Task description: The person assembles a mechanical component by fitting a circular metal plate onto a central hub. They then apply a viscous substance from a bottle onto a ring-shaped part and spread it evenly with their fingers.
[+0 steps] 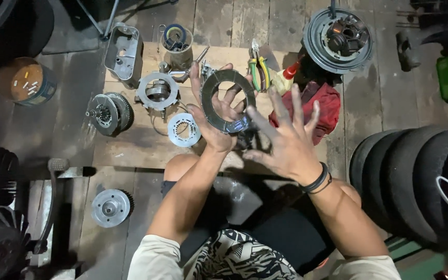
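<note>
Hands meet over a wooden board laid on a plank floor, seen from above your head. Your left hand point(214, 111) grips a stack of dark ring-shaped clutch plates point(227, 100), fingers spread behind the rings and thumb closed over the lower rim, holding them upright and facing you, above the board's middle. Your right hand point(285, 137) is open, all 5 fingers splayed, just beside the stack's right edge; whether the fingertips touch the rings cannot be told. A black band sits on that wrist.

On the board point(130, 148), left of your hands, lie a thin silver toothed plate point(184, 129), a grey round pressure plate point(157, 91) and, further left, a toothed clutch hub point(108, 113) on its side. Behind them stand a grey metal engine cover point(124, 53) and a cut-off container point(177, 45) holding small parts. Pliers with green and yellow handles point(259, 70) lie behind the stack, and a red rag point(322, 109) sits to its right. A round stator plate point(337, 39) rests on the floor beyond the rag. Dark tyres point(416, 176) lean at the right edge. Another small round hub point(110, 208) lies on the floor near your left knee.
</note>
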